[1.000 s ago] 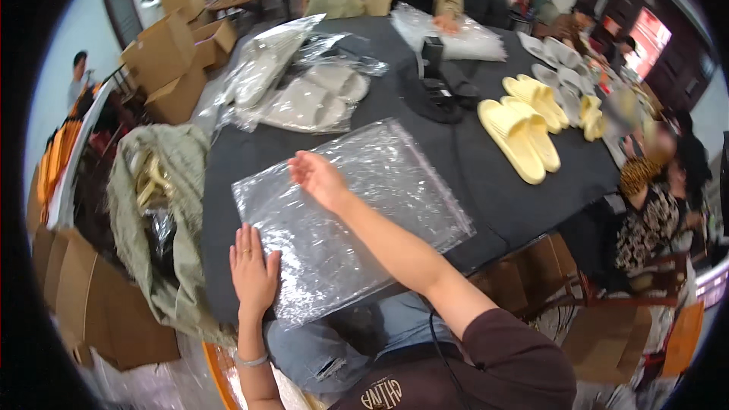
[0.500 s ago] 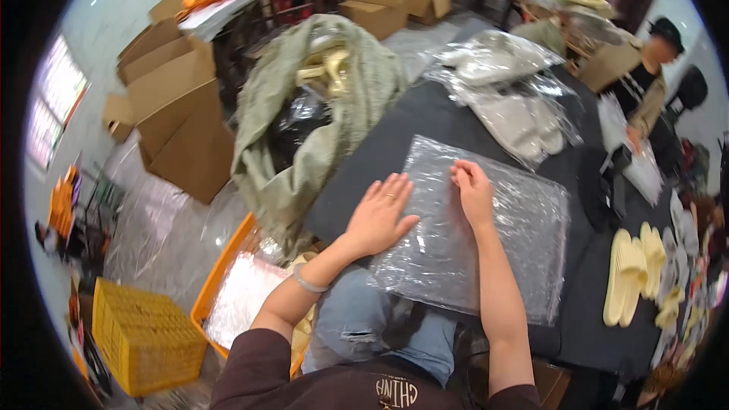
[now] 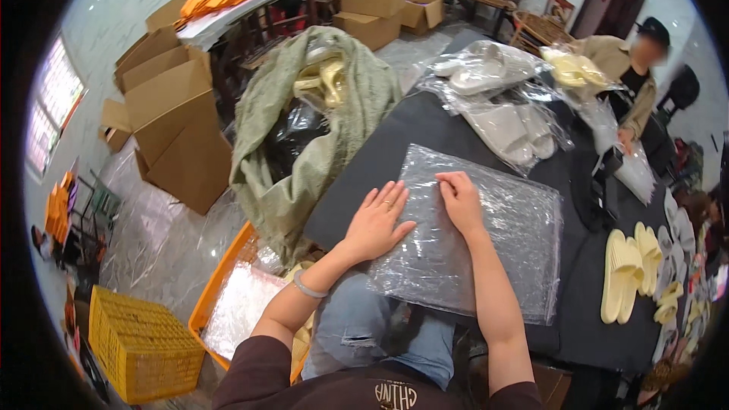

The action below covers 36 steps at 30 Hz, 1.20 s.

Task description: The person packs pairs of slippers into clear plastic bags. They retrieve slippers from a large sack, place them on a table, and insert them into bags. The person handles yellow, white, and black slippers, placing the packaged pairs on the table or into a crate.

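Note:
A large clear plastic bag (image 3: 516,250) lies flat over the near edge of the black-covered table (image 3: 357,175) in front of me; whether it is one bag or a stack I cannot tell. My left hand (image 3: 378,220) rests open on the bag's left edge, its fingers stretched out and a ring on one of them. Over the upper middle of the bag is my right hand (image 3: 462,201), its fingers curled in toward the thumb. Any film pinched between those fingertips is hidden. Beyond the bag, bagged pale grey slippers (image 3: 509,133) lie on the table.
Pale yellow slippers (image 3: 623,277) stand at the right, beside grey pairs. A green woven sack (image 3: 258,137) and an orange crate (image 3: 209,292) are at my left. Farther off are a yellow crate (image 3: 144,349), a cardboard box (image 3: 178,137) and another person (image 3: 634,80) holding plastic bags.
My right hand has shifted slightly left over the bag, fingers still curled. My left hand stays flat at the bag's edge. The view has tilted up a little, showing more bagged slippers.

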Available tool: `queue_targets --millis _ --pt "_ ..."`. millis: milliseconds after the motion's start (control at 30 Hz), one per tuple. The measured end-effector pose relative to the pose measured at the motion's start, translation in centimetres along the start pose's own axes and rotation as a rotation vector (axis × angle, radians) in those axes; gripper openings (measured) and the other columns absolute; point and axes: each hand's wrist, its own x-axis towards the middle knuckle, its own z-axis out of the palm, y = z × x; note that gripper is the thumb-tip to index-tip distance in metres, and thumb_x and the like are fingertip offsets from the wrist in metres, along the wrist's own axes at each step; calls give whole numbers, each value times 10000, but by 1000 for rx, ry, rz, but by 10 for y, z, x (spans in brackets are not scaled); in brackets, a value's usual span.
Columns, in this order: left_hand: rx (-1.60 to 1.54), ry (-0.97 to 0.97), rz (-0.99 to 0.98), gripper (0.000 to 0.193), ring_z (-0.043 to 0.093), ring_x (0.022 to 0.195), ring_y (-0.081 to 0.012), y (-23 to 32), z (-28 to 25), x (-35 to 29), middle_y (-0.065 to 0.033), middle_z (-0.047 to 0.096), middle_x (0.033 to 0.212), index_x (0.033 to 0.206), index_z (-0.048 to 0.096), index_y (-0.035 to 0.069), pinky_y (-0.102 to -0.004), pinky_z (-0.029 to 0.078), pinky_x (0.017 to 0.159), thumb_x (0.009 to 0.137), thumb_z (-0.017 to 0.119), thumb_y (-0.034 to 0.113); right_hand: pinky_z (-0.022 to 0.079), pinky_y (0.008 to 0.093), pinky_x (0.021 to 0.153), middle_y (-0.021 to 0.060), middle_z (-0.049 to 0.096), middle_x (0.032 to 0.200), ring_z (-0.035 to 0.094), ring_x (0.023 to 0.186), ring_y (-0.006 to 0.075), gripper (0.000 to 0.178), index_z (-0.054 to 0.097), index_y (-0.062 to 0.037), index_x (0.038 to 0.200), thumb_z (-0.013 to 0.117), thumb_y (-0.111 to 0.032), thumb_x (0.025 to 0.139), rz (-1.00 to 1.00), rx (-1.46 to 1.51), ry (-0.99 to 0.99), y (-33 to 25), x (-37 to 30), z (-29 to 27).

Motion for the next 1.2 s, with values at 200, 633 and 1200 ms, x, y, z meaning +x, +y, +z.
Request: queue_targets --millis 200,633,1200 --pt "14 -17 -4 645 286 1369 -290 1 0 2 -170 346 1451 1370 381 -17 -427 216 1114 925 454 444 471 296 659 71 628 933 599 728 188 153 672 -60 977 564 -89 874 -92 -51 36 9 0 2" --pt "-651 305 -101 409 444 1257 -322 -6 -19 -6 -184 463 1353 1260 503 7 -367 359 1031 877 596 115 462 284 651 69 619 913 586 723 167 146 673 -61 970 571 -92 871 -126 13 40 13 0 6" --pt "-1605 837 -1365 236 598 792 -288 -391 110 -1 -178 564 1010 1046 523 -71 -335 541 691 861 553 72 444 250 653 53 612 912 557 721 134 142 663 -31 963 551 -47 879 12 -17 -9 4 2 -5"
